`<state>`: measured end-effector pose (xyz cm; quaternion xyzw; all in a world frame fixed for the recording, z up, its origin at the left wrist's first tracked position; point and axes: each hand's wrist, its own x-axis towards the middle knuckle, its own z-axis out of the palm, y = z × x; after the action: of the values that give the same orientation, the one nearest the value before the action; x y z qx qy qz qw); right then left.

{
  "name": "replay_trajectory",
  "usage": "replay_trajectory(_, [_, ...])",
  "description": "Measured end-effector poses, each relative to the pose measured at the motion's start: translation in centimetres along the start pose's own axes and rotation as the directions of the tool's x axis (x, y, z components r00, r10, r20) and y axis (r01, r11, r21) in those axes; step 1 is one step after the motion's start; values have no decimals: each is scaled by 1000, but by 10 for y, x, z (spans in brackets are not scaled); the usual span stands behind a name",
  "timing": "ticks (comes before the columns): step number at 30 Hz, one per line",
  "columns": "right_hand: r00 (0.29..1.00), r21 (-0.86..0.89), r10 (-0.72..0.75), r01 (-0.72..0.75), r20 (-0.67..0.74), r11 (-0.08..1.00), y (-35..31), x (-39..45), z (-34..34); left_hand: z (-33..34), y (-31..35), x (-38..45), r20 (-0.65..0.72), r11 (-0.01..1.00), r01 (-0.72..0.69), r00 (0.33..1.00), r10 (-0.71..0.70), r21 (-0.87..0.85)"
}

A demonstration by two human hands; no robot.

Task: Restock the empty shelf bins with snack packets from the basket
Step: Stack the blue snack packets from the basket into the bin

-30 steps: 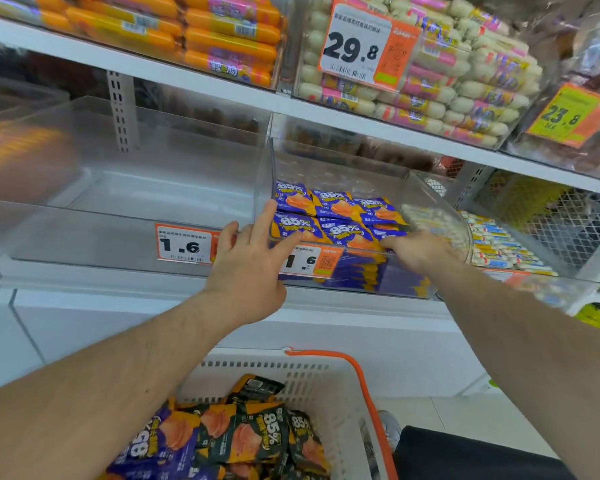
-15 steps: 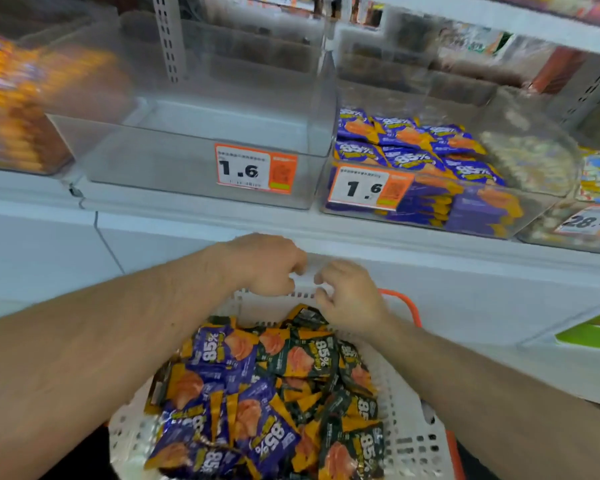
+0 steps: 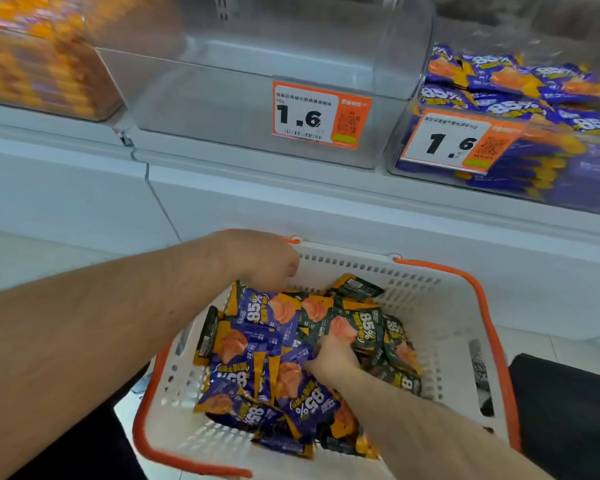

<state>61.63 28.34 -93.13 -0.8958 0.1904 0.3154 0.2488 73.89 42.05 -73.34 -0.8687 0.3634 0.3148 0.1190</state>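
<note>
A shopworker's left hand (image 3: 257, 261) and right hand (image 3: 331, 358) dig into purple and dark foil snack packets (image 3: 274, 344) heaped in a white plastic basket (image 3: 440, 327), fingers curling around packets, apparently gathering stock for the empty clear shelf bin (image 3: 222, 109) above.

Bright, even light; motion blur top left; wide-angle warp at edges.

Purple and dark green snack packets (image 3: 271, 327) lay heaped in a white basket (image 3: 440, 317) with orange handles, a clear shelf bin (image 3: 222, 109) above stood bare, the neighbouring bin (image 3: 568, 174) held purple packets, apparently well filled.
</note>
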Motion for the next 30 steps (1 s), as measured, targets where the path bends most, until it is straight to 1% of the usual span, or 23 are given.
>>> replay_trajectory(2, [999, 63, -6, 8, -42, 998, 0, 2, -5, 0, 0, 3, -3, 1000, -4, 1000, 4, -12])
replay_trajectory(4, [998, 135, -32, 39, -54, 990, 0, 0, -15, -2, 2, 5, -22, 1000, -10, 1000, 10, -16])
replay_trajectory(5, [997, 149, -55, 62, -52, 987, -1, -2, -23, -4, 4, 5, -30, 1000, -10, 999, 9, -13])
replay_trajectory(7, [991, 120, -126, 132, -49, 984, -7, -8, -44, -8, 9, 5, -56, 999, -8, 998, 6, -42])
replay_trajectory(9, [969, 49, -242, 245, -46, 968, -15, -20, -75, -14, 15, 3, -95, 988, -5, 995, -10, -153])
replay_trajectory(11, [932, -29, -355, 354, -73, 935, -25, -34, -113, -20, 19, 3, -143, 947, -12, 989, -35, -320])
replay_trajectory(13, [891, -38, -435, 434, -129, 900, -35, -51, -152, -30, 23, 1, -166, 884, -22, 984, -64, -468])
replay_trajectory(15, [846, -26, -499, 504, -186, 863, -45, -71, -191, -43, 28, -3, -172, 791, -55, 983, -64, -609])
replay_trajectory(18, [787, 69, -543, 584, -294, 809, -60, -105, -244, -63, 39, -13, -210, 567, -168, 978, -10, -807])
replay_trajectory(19, [773, 83, -542, 595, -329, 799, -64, -116, -258, -70, 43, -18, -233, 490, -200, 972, -7, -848])
replay_trajectory(21, [734, 43, -549, 614, -401, 788, -71, -137, -281, -81, 51, -28, -330, 392, -302, 944, -5, -869])
replay_trajectory(22, [688, 4, -554, 629, -469, 778, -74, -146, -289, -87, 54, -31, -402, 350, -370, 915, -21, -861])
replay_trajectory(23, [603, -57, -542, 637, -585, 769, -75, -153, -296, -94, 58, -36, -485, 297, -450, 873, -52, -842])
replay_trajectory(24, [457, -141, -505, 623, -732, 769, -76, -161, -301, -100, 60, -40, -552, 213, -524, 828, -97, -824])
replay_trajectory(25, [266, -221, -450, 596, -853, 772, -75, -168, -304, -106, 62, -43, -595, 108, -585, 791, -145, -804])
replay_trajectory(26, [82, -261, -373, 578, -924, 774, -74, -173, -306, -111, 64, -45, -619, 8, -630, 761, -194, -777])
replay_trajectory(27, [-51, -252, -277, 594, -960, 764, -72, -177, -306, -115, 67, -47, -628, -72, -662, 736, -254, -746])
replay_trajectory(28, [-111, -204, -173, 633, -979, 747, -71, -179, -306, -119, 69, -48, -626, -121, -687, 709, -324, -716])
replay_trajectory(29, [-114, -132, -74, 680, -991, 721, -71, -181, -305, -123, 72, -49, -620, -156, -709, 686, -381, -688])
replay_trajectory(30, [-39, -19, 16, 749, -999, 663, -72, -184, -302, -127, 75, -49, -613, -197, -724, 672, -416, -661])
